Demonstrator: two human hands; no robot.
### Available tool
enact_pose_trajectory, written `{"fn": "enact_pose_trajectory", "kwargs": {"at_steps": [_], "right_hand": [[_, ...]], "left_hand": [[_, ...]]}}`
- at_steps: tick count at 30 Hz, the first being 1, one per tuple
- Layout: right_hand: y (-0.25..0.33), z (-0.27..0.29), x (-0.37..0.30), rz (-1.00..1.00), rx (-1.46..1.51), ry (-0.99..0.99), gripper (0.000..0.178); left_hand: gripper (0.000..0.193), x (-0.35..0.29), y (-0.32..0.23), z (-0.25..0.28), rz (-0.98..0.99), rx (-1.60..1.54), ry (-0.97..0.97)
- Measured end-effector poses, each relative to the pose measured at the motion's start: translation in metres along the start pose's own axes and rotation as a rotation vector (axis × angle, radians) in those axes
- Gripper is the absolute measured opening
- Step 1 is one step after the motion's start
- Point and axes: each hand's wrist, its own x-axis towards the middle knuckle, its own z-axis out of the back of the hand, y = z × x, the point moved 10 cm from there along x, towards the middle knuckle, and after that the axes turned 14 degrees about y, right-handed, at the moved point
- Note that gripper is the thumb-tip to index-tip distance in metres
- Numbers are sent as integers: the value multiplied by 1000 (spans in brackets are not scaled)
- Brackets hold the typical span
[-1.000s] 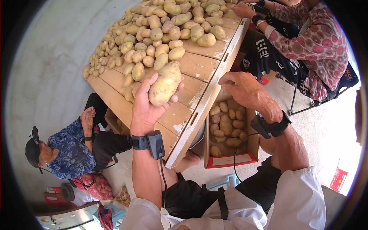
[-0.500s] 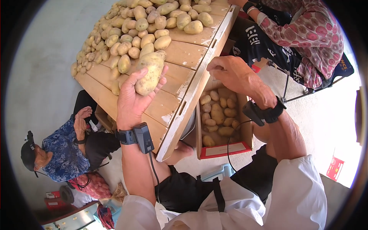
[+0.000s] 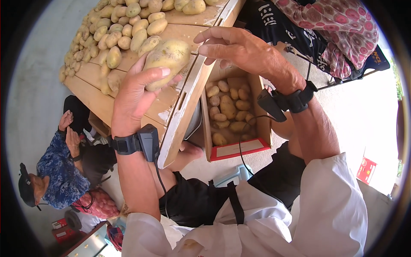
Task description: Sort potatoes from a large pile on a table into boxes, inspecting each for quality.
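A large, long yellow potato (image 3: pixel 169 58) sits in my left hand (image 3: pixel 136 92), its fingers and thumb wrapped round the lower end, above the slatted wooden table. My right hand (image 3: pixel 239 47) hangs just right of the potato's upper end, over the table's edge, its fingers apart and nothing between them. Beyond my left hand, a heap of potatoes (image 3: pixel 115 34) covers the far left part of the tabletop (image 3: pixel 182 32). Below my right hand stands an open cardboard box (image 3: pixel 207 128) with several potatoes lying in it.
The table's raised wooden edge (image 3: pixel 188 94) runs between the heap and the box. At the left a person in a blue patterned shirt (image 3: pixel 64 165) sits beside a red net sack (image 3: pixel 100 203). Another person in a dotted sleeve (image 3: pixel 334 25) sits at the upper right.
My right hand has moved up and left toward the potato, and its fingers have spread. The left hand has turned the potato so that it tilts to the right.
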Motion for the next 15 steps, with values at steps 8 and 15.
{"fn": "enact_pose_trajectory", "kwargs": {"at_steps": [8,15], "right_hand": [[10,-14,-10,-55,26,59,78],[0,-12,-2,-48,8,22,79]], "left_hand": [[71,4,11,-30,26,27,82],[72,8,13,-47,-5,-32,154]]}}
